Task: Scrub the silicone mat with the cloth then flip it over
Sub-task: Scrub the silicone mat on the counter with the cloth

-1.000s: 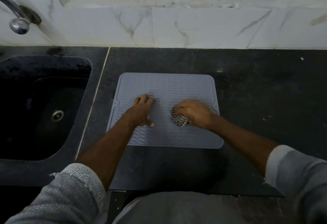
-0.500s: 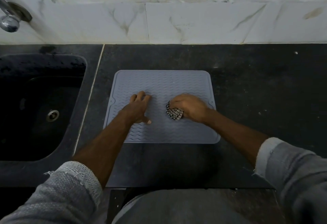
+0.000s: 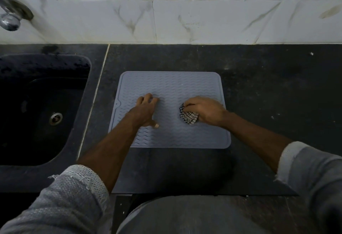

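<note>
Silicone mat (image 3: pixel 172 87): grey, rounded corners, wavy ridged pattern face up, lying flat on the dark stone counter (image 3: pixel 268 85), its left edge near the pale seam that divides the counter from the sink surround. Left hand (image 3: pixel 145 110) rests on the left half of the mat, palm down, fingers only slightly bent and bunched together, thumb stretched out toward the near edge; it holds nothing, just bears on the surface. Right hand (image 3: pixel 205 109) sits on the right half of the mat, close to its right border, fingers curled round a bunched checkered cloth (image 3: pixel 188 116); the wad pokes out from under the fingers on the left side and touches the mat. Both hands well apart, bare ridges between them. Rolled grey sleeves at both forearms. Black sink (image 3: pixel 42 108) sunk in to the left of the mat, round metal drain (image 3: pixel 55 118) at its bottom. Chrome tap (image 3: pixel 10 18) juts from the wall at the upper left corner. White marble-veined tile backsplash (image 3: pixel 203 21) runs along the far edge of the counter. A few pale specks scattered on the counter to the right of the mat
</note>
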Demonstrator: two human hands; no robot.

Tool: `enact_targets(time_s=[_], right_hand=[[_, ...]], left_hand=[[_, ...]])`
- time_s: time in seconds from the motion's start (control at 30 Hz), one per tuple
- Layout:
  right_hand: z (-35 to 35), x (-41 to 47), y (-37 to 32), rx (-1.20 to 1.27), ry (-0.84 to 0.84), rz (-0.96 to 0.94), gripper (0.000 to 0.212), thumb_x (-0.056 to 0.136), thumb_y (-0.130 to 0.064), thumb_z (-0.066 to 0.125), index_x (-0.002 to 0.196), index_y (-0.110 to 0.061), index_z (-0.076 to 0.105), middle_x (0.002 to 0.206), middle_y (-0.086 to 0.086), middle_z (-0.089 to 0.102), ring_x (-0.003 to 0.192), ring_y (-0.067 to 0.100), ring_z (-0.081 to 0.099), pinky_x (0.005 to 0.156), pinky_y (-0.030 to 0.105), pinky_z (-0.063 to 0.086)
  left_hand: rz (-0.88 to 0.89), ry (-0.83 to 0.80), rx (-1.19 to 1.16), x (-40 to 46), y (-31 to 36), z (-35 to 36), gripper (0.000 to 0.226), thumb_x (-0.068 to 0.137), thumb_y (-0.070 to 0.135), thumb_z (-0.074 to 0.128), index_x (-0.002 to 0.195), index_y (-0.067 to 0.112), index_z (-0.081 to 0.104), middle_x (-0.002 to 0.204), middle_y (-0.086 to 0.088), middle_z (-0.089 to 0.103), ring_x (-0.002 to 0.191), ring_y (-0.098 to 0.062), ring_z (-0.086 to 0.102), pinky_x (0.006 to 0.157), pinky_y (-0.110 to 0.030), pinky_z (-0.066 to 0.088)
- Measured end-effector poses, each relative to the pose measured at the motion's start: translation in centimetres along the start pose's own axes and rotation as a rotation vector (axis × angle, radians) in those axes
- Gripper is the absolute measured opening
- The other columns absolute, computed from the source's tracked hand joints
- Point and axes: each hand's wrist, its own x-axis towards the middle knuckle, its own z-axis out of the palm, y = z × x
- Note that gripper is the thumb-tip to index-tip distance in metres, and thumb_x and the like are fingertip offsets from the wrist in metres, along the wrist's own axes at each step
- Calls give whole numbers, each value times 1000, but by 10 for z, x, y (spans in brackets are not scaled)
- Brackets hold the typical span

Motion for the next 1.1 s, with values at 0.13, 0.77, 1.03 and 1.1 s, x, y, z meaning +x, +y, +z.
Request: enact_targets(time_s=[0.13, 0.77, 1.03, 1.1], right_hand=[[-7, -35, 23, -2, -8, 57, 41, 79, -11, 71, 119, -9, 61, 124, 14, 61, 115, 30, 56, 99, 42, 43], [-15, -61, 35, 6, -31, 57, 39, 74, -8, 74, 111, -9, 66, 115, 14, 65, 106, 31, 61, 93, 42, 47], [1, -18, 8, 52, 13, -28, 42, 75, -14, 74, 116, -14, 64, 119, 8, 65, 111, 25, 58, 96, 40, 46], [8, -19, 5, 21, -18, -63, 43, 75, -12, 74, 116, -14, 63, 119, 8, 65, 112, 25, 58, 97, 43, 46]], left_hand=[[-3, -6, -7, 1, -3, 1, 110, 68, 37, 84, 151, 17, 14, 158, -9, 3, 144, -37, 5, 113, -54, 24], [-22, -38, 26, -2, 5, -4, 109, 70, 36, 82, 152, 15, 12, 158, -10, 3, 144, -38, 4, 115, -54, 24], [-29, -43, 45, -2, 8, -6, 110, 69, 36, 83, 151, 14, 13, 157, -12, 5, 144, -38, 6, 115, -53, 24], [-28, -49, 43, -2, 7, -6, 110, 69, 36, 83, 151, 14, 13, 157, -12, 5, 143, -38, 6, 114, -53, 25]])
